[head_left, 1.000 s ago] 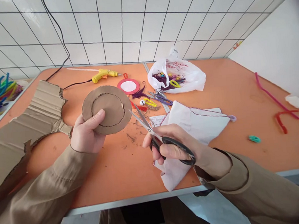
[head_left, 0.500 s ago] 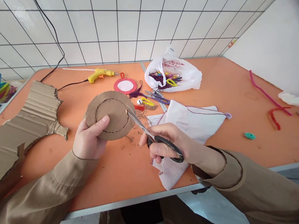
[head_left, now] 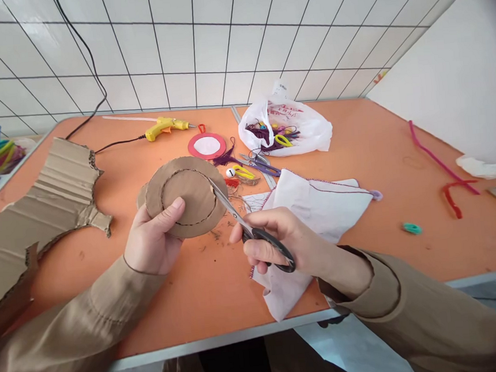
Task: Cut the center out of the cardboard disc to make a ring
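Observation:
Between thumb and fingers, my left hand [head_left: 157, 237] grips a round cardboard disc [head_left: 193, 205] by its left side. A ring-shaped line, dark and partly cut, runs inside the disc's edge, and another cardboard edge shows behind it at the left. My right hand [head_left: 274, 238] is closed round the black handles of a pair of scissors [head_left: 239, 215]. The blades lie nearly together, their tip at the right side of the ring line. Whether the tip is in the cut or only over it I cannot tell. Both hands are above the orange table [head_left: 189, 307].
A torn cardboard sheet [head_left: 37, 216] lies at the left. Behind the disc are a yellow glue gun [head_left: 167, 126], a red-rimmed disc [head_left: 207, 146], purple-handled scissors [head_left: 261, 164] and a white plastic bag [head_left: 308, 128]. White cloth [head_left: 319, 203] lies under my right hand; pipe cleaners [head_left: 440, 157] are further right.
The scissors have turned slightly and their handles have shifted a little left. The disc has tilted slightly, showing more cardboard behind its left edge. The view has moved a little.

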Demonstrator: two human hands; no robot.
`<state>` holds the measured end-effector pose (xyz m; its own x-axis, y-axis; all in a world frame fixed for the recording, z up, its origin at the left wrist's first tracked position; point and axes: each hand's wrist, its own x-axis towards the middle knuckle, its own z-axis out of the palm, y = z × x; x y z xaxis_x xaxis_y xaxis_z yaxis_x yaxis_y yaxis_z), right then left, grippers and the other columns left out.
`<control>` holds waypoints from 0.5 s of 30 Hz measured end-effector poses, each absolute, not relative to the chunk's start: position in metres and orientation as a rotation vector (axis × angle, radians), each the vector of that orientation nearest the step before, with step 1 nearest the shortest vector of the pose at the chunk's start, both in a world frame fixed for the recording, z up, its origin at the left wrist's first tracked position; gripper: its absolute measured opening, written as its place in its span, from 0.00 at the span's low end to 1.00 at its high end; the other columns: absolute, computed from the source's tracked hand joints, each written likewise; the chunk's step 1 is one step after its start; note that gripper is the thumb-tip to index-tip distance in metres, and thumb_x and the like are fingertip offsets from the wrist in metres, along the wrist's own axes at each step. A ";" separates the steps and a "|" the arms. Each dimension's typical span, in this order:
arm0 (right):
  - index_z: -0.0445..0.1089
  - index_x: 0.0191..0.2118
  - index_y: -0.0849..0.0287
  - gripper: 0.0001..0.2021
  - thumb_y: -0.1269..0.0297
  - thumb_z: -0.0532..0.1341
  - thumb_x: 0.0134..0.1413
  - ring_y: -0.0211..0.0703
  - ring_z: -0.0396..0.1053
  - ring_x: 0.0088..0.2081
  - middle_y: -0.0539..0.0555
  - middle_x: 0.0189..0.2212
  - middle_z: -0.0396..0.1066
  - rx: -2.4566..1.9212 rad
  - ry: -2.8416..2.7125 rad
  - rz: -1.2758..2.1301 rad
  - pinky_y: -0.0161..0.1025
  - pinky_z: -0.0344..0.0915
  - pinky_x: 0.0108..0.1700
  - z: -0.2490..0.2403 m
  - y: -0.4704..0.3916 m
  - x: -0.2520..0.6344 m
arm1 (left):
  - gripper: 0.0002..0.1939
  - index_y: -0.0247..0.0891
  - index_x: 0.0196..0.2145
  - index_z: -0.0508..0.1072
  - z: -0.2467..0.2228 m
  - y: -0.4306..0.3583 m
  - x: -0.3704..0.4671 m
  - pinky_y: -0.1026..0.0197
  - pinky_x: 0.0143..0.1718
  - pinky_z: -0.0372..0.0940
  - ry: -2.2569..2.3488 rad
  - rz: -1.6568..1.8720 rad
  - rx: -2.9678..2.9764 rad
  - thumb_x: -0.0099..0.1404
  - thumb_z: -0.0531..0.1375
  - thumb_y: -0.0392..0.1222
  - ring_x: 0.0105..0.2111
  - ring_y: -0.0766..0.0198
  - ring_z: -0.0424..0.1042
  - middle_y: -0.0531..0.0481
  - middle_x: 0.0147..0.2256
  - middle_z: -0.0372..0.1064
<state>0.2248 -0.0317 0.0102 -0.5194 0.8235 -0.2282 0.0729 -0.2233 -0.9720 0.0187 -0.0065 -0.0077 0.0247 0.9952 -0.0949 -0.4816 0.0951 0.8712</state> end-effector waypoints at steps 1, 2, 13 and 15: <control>0.67 0.30 0.61 0.11 0.59 0.66 0.49 0.30 0.62 0.19 0.42 0.18 0.58 -1.086 -1.491 1.798 0.28 0.66 0.22 0.010 -0.032 0.224 | 0.19 0.38 0.47 0.76 -0.008 -0.007 0.019 0.52 0.46 0.73 0.882 1.332 0.761 0.56 0.68 0.38 0.50 0.48 0.73 0.45 0.46 0.77; 0.67 0.31 0.61 0.11 0.60 0.66 0.49 0.30 0.62 0.19 0.42 0.18 0.58 -1.094 -1.493 1.794 0.28 0.66 0.22 0.009 -0.031 0.224 | 0.19 0.38 0.46 0.76 -0.008 -0.007 0.018 0.52 0.45 0.73 0.886 1.330 0.760 0.56 0.68 0.37 0.50 0.48 0.73 0.45 0.46 0.77; 0.67 0.28 0.61 0.05 0.66 0.63 0.50 0.28 0.56 0.17 0.42 0.16 0.56 -1.216 -1.541 1.701 0.27 0.61 0.19 0.006 -0.035 0.222 | 0.15 0.38 0.43 0.78 -0.002 -0.009 0.022 0.49 0.48 0.72 0.913 1.359 0.796 0.56 0.67 0.37 0.50 0.46 0.73 0.44 0.44 0.78; 0.67 0.28 0.60 0.05 0.66 0.63 0.49 0.28 0.56 0.17 0.42 0.16 0.56 -1.232 -1.559 1.683 0.27 0.59 0.18 0.007 -0.035 0.221 | 0.15 0.37 0.42 0.78 -0.002 -0.009 0.022 0.49 0.47 0.72 0.913 1.385 0.811 0.55 0.67 0.37 0.49 0.46 0.73 0.44 0.43 0.78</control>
